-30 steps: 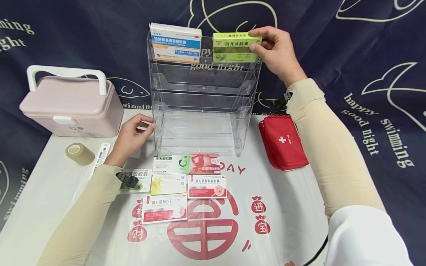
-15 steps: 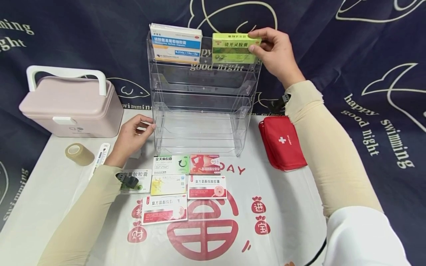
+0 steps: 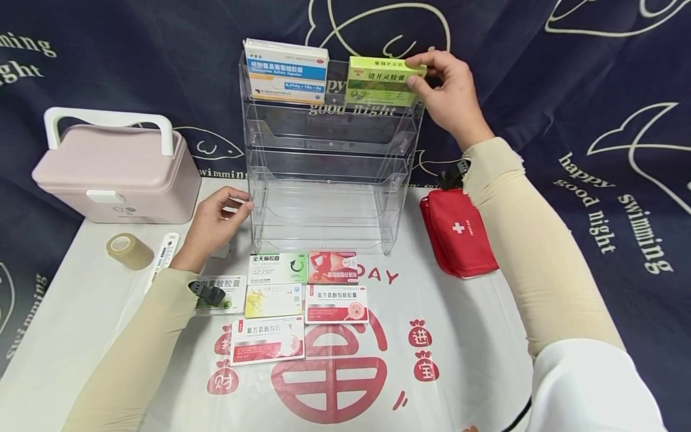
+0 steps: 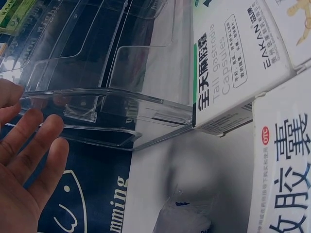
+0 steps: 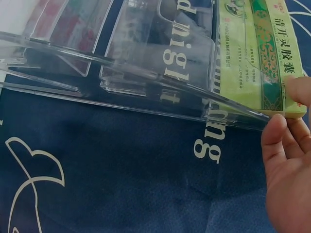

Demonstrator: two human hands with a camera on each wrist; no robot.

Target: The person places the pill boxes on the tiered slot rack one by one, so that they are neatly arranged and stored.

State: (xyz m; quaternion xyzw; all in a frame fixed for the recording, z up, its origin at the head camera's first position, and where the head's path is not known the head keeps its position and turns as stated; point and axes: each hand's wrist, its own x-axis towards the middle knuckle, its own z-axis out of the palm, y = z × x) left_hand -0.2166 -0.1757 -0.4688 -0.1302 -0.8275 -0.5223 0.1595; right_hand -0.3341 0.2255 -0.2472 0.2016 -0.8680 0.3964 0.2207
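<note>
A dark printed cloth hangs behind the white table (image 3: 464,336). On it, the clear tiered rack (image 3: 329,156) now carries the green box (image 3: 384,81) further right in its top tier, upright, long axis sideways, label forward. The right hand (image 3: 450,96) still pinches its end; the left hand (image 3: 213,225) rests relaxed at the rack's base.

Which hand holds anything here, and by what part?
The right hand pinches the green box by its upper right corner; the left hand holds nothing.

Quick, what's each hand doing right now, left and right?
Left hand: open, fingers relaxed beside the clear rack, holding nothing.
Right hand: pinching the green medicine box on the rack's top shelf.
</note>
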